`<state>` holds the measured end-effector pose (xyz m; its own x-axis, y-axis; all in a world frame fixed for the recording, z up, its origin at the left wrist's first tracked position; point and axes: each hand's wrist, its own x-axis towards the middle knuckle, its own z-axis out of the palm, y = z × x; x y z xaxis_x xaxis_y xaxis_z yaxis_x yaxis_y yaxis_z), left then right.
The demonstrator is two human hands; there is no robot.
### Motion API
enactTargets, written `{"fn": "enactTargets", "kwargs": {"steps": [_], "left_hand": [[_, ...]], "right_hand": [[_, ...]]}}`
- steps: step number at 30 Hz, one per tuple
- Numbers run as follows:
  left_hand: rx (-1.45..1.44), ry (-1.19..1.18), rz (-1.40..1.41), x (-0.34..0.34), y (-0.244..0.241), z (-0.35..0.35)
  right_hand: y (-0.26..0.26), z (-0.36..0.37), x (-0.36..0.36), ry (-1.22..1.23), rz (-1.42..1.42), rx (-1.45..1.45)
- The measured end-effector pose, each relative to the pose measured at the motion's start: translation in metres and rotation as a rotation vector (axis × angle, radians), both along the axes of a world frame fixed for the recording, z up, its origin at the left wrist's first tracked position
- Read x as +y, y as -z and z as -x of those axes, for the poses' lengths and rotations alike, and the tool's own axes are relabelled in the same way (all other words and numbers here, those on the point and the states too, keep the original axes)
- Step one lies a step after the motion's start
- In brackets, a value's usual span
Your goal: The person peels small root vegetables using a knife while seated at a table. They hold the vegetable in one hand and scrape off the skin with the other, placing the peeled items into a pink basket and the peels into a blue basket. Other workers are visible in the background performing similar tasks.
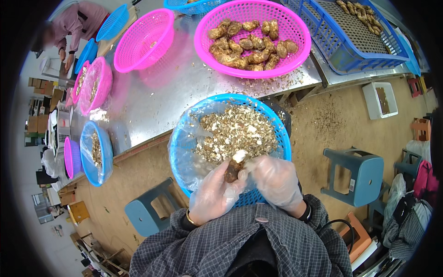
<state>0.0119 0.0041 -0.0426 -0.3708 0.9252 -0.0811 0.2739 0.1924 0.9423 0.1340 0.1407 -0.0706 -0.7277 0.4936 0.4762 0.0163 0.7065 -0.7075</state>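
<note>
My left hand point(216, 194), in a clear plastic glove, grips a brown, knobbly root-like piece point(233, 170) whose top shows white. My gloved right hand point(277, 180) is beside it with curled fingers; whether it holds a tool is hidden. Both hands are over the near rim of a blue plastic basket point(286, 138), lined with clear plastic film and full of brown and white scraps point(238, 130). Beyond it, a pink plastic basket point(199, 45) holds several similar brown pieces point(256, 57) on the metal table.
The metal table point(155, 95) carries another pink basket point(138, 45) and a blue crate point(360, 59). Film-lined baskets point(107, 155) stand at the left. Plastic stools point(368, 180) are on both sides of me, and a white bin point(392, 104) is on the floor. A person point(81, 20) bends at the far left.
</note>
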Motion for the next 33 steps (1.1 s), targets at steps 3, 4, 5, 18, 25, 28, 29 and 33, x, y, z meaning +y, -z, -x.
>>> {"fn": "enactTargets", "kwargs": {"steps": [3,4,5,18,25,28,29,33], "left_hand": [[-0.842,-0.315,0.234,-0.020,0.031,0.009],[-1.143,-0.349,0.227,-0.023,0.037,0.011],[-1.434,-0.411,0.235,-0.025,0.042,0.013],[-2.114,-0.291,-0.048,0.007,0.010,0.004],[-1.760,-0.329,-0.031,0.007,0.006,0.000],[-0.598,-0.240,-0.158,0.012,0.004,-0.018],[-0.523,-0.168,-0.143,0.012,0.002,-0.017],[-1.112,0.052,0.089,0.013,-0.008,0.004]], "right_hand": [[0.002,-0.002,0.003,-0.012,0.131,-0.267],[0.005,0.000,0.006,0.045,0.041,-0.269],[0.006,-0.002,0.007,0.025,0.076,-0.222],[0.000,-0.012,0.004,-0.034,0.007,-0.216],[-0.004,-0.019,-0.002,-0.053,-0.082,-0.158],[-0.005,-0.016,-0.006,-0.030,-0.138,-0.139],[-0.006,-0.015,-0.008,-0.030,-0.138,-0.143],[-0.007,-0.013,-0.010,0.043,-0.229,-0.222]]}}
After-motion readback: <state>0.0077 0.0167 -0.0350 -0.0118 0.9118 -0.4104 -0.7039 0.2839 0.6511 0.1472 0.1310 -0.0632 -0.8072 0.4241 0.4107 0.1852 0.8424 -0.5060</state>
